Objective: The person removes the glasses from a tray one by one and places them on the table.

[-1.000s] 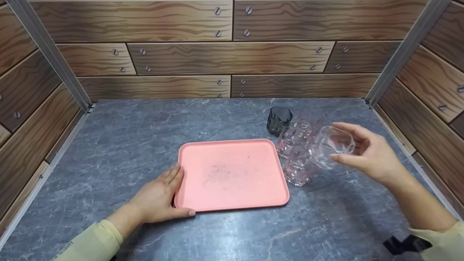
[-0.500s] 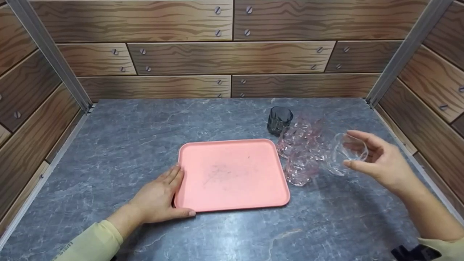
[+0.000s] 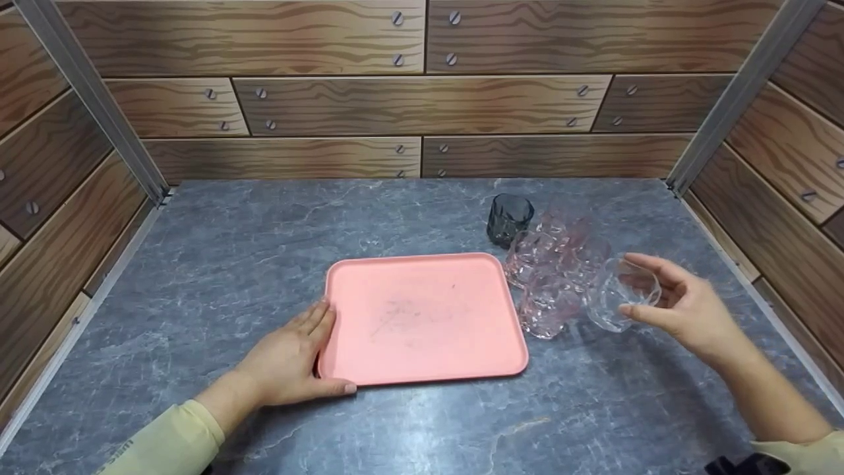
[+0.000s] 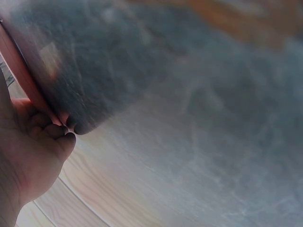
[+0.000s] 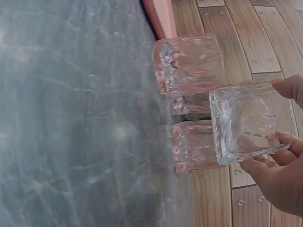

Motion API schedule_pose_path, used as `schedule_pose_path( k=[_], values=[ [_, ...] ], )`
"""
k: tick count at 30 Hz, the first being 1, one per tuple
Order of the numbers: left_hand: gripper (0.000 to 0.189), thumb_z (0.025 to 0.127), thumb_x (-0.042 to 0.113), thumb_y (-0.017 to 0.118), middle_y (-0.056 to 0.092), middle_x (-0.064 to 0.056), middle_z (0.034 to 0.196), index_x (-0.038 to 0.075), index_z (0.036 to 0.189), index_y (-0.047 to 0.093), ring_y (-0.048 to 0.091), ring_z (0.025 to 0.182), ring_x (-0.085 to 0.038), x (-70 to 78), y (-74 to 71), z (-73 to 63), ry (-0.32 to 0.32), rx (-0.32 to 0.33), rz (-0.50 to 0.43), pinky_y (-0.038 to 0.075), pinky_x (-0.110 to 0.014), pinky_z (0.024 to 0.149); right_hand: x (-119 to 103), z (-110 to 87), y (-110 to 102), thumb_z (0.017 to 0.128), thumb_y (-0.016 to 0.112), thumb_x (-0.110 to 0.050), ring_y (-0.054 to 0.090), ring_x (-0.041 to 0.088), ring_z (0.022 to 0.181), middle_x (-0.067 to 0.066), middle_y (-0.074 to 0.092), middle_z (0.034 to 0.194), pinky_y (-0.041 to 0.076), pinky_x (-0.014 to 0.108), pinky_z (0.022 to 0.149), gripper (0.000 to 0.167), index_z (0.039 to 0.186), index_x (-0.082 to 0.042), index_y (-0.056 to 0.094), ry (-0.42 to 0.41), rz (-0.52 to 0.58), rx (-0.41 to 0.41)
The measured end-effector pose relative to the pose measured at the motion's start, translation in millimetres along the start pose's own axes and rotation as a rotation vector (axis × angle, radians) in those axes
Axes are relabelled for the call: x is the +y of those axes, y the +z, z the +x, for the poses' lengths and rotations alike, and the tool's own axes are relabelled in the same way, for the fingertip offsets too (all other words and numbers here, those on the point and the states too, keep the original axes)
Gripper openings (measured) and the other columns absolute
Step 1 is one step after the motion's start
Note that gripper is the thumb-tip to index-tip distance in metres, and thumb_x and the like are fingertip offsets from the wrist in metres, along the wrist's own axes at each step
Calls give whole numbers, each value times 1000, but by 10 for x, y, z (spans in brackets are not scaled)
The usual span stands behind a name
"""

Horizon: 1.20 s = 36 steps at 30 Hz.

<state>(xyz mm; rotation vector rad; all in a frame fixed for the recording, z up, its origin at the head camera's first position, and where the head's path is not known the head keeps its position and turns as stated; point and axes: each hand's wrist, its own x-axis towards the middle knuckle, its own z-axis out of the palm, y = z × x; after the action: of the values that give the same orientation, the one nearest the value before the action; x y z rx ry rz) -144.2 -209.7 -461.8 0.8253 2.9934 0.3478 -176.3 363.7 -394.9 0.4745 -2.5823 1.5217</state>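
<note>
My right hand (image 3: 692, 313) grips a clear drinking glass (image 3: 623, 297) by its side, thumb on the near side and fingers on the far side. In the right wrist view this glass (image 5: 253, 123) is upright, held above the table. Several pink-tinted glasses (image 3: 547, 310) stand close together just left of it, partly overlapping one another. A dark grey glass (image 3: 509, 221) stands behind them. My left hand (image 3: 287, 356) rests against the left edge of a pink rectangular tray (image 3: 349, 369), fingers extended along that side and thumb along the front edge.
The grey marbled table (image 3: 264, 224) is bounded by wood-patterned panels at the back (image 3: 330, 105) and on both sides. The tray bears scuff marks, and its right rim lies close beside the pink glasses.
My right hand first carries the clear glass to the right, away from the pink glasses, then slightly back left and lower. My left hand and the tray stay in place.
</note>
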Motion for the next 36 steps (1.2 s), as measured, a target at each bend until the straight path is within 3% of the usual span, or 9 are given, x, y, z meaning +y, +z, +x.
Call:
schedule_pose_path(
  k=[7, 17, 26, 36],
  values=[
    [129, 84, 90, 57, 29, -32, 166, -9, 162, 31, 32, 154, -45, 7, -6, -4, -7, -10, -3, 37, -56, 121, 99, -15, 45, 89, 82, 4, 66, 8, 118, -1, 70, 133, 60, 22, 78, 73, 154, 2, 49, 26, 9, -15],
    [129, 84, 91, 55, 29, -32, 166, -9, 162, 31, 32, 154, -44, 6, -5, -4, -11, -14, 7, 36, -56, 121, 272, -16, 103, 87, 83, 6, 67, 5, 117, -5, 70, 134, 60, 22, 85, 75, 153, 6, 48, 58, 45, -35],
    [130, 84, 91, 55, 29, -32, 166, -10, 162, 31, 32, 154, -45, 0, 14, -3, -2, -1, 19, 36, -55, 122, 302, -4, 118, 89, 85, -1, 66, 4, 118, 9, 67, 140, 58, 20, 87, 76, 155, 2, 48, 99, 5, -43],
    [130, 84, 92, 55, 27, -31, 168, -8, 163, 29, 31, 154, -45, -5, -2, 4, -18, -26, 2, 37, -56, 121, 383, 0, 162, 88, 85, 0, 64, 1, 118, 27, 59, 145, 57, 19, 88, 77, 155, 3, 48, 80, -6, -54]
  ],
)
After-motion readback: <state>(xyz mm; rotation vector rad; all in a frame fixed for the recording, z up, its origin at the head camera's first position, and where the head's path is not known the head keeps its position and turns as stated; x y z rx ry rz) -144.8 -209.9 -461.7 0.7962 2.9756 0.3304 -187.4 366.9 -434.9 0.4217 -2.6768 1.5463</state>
